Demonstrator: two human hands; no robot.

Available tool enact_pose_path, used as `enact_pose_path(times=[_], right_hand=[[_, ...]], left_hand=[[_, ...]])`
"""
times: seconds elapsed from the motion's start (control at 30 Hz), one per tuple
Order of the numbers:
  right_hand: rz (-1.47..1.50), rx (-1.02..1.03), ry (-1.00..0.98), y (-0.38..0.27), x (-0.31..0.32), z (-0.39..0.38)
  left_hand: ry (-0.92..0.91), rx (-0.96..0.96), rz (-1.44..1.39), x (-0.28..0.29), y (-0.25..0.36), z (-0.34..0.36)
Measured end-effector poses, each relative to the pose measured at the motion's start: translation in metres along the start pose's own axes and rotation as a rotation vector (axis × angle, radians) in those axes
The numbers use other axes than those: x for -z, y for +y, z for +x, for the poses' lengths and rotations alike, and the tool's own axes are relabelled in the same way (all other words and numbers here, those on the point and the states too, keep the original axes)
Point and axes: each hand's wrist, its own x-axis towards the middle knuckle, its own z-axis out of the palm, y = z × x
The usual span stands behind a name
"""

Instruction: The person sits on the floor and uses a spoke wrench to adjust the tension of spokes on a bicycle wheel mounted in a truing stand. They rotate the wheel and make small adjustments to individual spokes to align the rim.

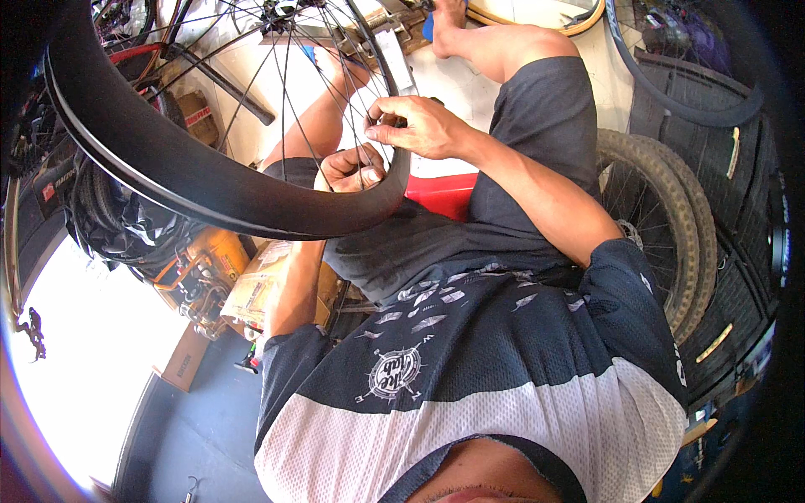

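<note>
A bicycle wheel with a deep black rim (243,197) fills the upper left, tilted in front of my lap. Thin dark spokes (288,105) run from its hub (285,15) at the top edge. Reaching in from the right, my right hand (419,126) is closed, thumb and fingers pinched at a spoke just inside the rim. Close below it, my left hand (348,170) comes up behind the rim with curled fingers near the spoke ends. Whatever its fingertips hold is too small to make out.
A red seat (440,194) shows between my legs. Knobby-tyred wheels (700,226) stand at the right. On the left are a cardboard box (260,289), a yellow machine (205,264) and black plastic wrapping (126,214). Another rim (579,21) lies at the top.
</note>
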Motion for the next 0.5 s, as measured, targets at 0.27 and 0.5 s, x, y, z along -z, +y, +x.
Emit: enact_pose_path(times=[0.27,0.5], right_hand=[[0.223,-0.033,-0.072,0.0,-0.001,0.002],[0.211,-0.004,-0.06,-0.014,0.002,0.0]], left_hand=[[0.28,0.04,-0.305,0.002,-0.01,-0.007],[0.187,0.126,-0.21,-0.001,-0.004,-0.011]])
